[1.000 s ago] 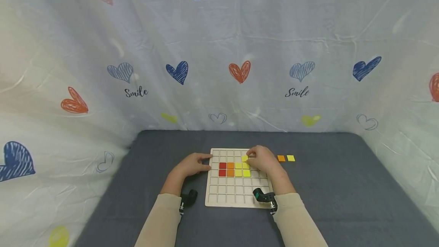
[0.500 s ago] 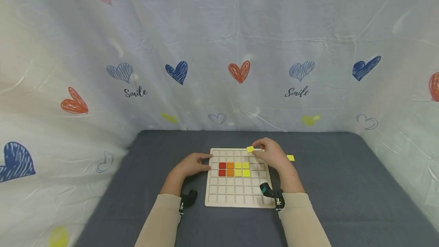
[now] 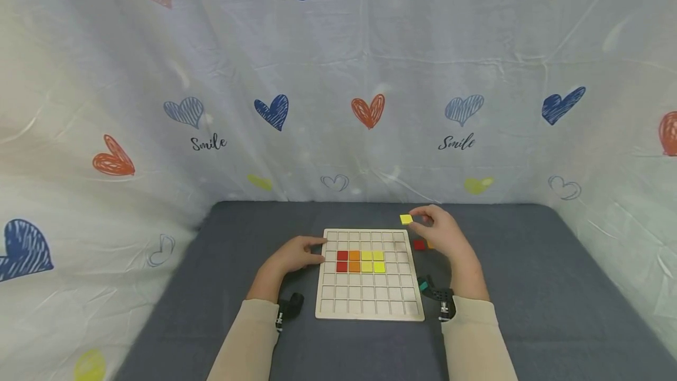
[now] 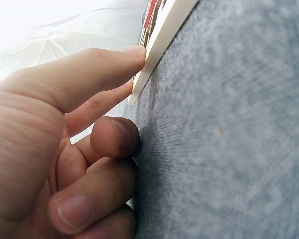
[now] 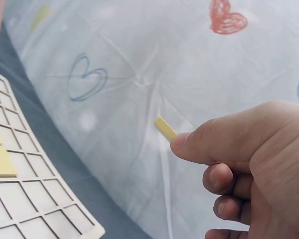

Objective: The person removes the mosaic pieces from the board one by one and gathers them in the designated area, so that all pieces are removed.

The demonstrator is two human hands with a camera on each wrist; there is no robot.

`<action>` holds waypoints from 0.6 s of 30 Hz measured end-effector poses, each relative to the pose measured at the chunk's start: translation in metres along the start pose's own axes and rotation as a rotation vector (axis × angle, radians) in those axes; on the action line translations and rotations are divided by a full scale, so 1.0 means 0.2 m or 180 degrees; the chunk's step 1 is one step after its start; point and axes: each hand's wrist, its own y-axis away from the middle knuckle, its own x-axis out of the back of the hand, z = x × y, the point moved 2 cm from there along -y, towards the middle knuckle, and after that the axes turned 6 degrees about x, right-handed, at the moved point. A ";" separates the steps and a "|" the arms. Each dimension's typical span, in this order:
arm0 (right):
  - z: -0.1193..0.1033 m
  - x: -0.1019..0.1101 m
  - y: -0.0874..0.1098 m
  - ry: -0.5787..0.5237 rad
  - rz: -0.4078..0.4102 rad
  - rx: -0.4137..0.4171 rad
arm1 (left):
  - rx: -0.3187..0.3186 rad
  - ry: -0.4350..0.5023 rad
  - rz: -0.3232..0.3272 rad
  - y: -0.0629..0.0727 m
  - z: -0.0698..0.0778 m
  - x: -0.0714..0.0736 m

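Note:
Beyond the far right corner of the wooden grid board (image 3: pixel 370 307), my right hand (image 3: pixel 442 230) pinches a yellow square tile (image 3: pixel 406 219) between thumb and fingers. The right wrist view shows this tile edge-on, raised off the table, with the other fingers curled below. My left hand (image 3: pixel 296 253) steadies the board's left edge, thumb and index finger spread apart and touching it; its remaining fingers bend loosely near the cloth in the left wrist view. Red tiles (image 3: pixel 342 256), orange tiles (image 3: pixel 354 266) and yellow tiles (image 3: pixel 379 266) sit in two rows on the board.
A loose red tile (image 3: pixel 419 245) lies right of the board, beside an orange tile (image 3: pixel 431 246) partly hidden by my right hand. Dark grey cloth (image 3: pixel 529 287) covers the table. A white curtain (image 3: pixel 412 163) with printed hearts hangs behind.
My right hand has lifted the yellow tile off the board's upper cells and carried it right and away, past the far edge. A red tile has come into view. The left hand stays put.

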 end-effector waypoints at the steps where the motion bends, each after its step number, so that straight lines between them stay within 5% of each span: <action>1: 0.00 0.01 0.00 -0.0017 0.0001 -0.0009 | -0.0007 0.0003 -0.0001 0.00 0.00 0.00; 18: 0.14 0.21 0.09 0.0158 0.0237 -0.0417 | -0.0003 0.0010 0.0037 -0.02 -0.02 -0.01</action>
